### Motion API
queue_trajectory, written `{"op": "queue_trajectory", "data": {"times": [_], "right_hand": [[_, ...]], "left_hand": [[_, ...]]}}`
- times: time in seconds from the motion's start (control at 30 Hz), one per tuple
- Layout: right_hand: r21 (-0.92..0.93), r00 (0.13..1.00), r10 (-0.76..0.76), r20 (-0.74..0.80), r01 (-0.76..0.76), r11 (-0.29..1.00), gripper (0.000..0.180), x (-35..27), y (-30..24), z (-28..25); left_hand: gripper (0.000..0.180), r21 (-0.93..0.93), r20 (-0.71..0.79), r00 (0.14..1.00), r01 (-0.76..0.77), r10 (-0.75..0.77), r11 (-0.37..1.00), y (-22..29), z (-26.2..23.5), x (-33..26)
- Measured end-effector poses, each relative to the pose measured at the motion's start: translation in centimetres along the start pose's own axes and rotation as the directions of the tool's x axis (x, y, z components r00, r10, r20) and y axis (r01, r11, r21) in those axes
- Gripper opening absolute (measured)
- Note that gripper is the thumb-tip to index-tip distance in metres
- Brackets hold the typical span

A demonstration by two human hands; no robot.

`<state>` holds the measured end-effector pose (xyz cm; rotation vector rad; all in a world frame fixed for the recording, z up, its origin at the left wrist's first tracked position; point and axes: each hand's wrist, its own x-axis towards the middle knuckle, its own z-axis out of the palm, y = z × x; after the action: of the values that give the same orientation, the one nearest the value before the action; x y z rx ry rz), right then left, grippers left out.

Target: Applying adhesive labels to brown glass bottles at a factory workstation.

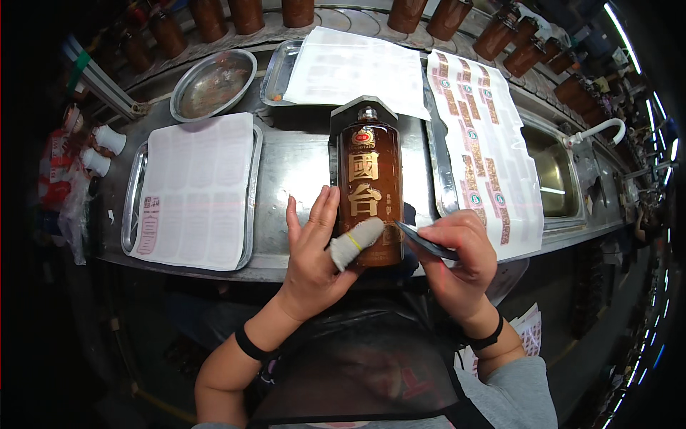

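A brown glossy bottle [379, 171] with large gold characters lies face up on a dark holder [364, 104] at the middle of the metal bench. My left hand [314, 250] is open along the bottle's left side, its fingers stretched out. The thumb wears a pale cloth cover with a yellow band and rests on the bottle's lower front. In my right hand [461, 261] a pair of dark tweezers [429, 242] is pinched, tips touching or close by the bottle's lower right edge. What lies under the thumb is hidden.
Left, a white label sheet [193, 193] covers a metal tray [257, 168]. Behind are a metal bowl [250, 68] and another sheet-covered tray [274, 82]. A sheet of printed labels [486, 150] lies right, beside a sink [550, 171]. Several brown bottles [246, 16] stand along the back.
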<state>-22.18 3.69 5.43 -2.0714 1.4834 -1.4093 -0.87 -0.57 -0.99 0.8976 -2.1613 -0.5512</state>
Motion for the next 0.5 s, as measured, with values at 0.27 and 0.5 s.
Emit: {"op": "queue_trajectory", "data": {"times": [0.27,0.5], "right_hand": [[0.035,0.990,-0.088,0.109,0.085,0.996,0.038,-1.0,-1.2,-0.1],[0.076,0.976,-0.101,0.193,0.087,0.993,0.030,-2.3,-2.0,0.2]], "left_hand": [[0.080,-0.152,-0.057,0.994,0.086,-0.096,0.985,-0.5,0.8,-0.3],[0.087,-0.110,-0.038,0.999,-0.005,0.001,0.994,0.9,-0.5,1.1]]}}
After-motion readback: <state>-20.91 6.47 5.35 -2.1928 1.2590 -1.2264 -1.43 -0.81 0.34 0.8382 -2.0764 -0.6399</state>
